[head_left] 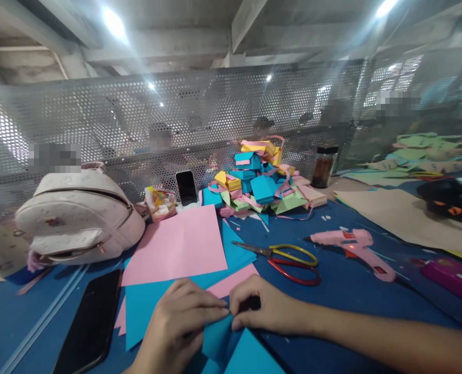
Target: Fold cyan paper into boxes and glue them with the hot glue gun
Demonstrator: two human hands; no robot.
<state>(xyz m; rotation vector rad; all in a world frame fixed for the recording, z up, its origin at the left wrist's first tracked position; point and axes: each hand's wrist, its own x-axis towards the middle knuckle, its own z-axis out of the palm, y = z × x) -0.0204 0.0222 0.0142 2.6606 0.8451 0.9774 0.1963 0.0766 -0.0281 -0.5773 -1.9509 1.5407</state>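
Note:
A folded piece of blue paper (219, 340) is between my hands at the bottom of the head view. My left hand (180, 322) grips its upper left edge, fingers pressed together. Thumb and forefinger of my right hand (262, 306) pinch the same paper at the top, close to the left fingertips. Just beyond my hands lie sheets of pink paper (180, 244) and blue paper (145, 306), overlapping. Scissors (277, 257) with one yellow and one red handle rest past my right hand, blades pointing left.
A pink glue gun (351, 244) lies right of the scissors. Behind them rises a pile of folded paper pieces (254, 182). A white backpack (79, 218) and a dark phone (91, 322) are left. A lidded jar (324, 166) stands before the perforated metal screen (215, 109).

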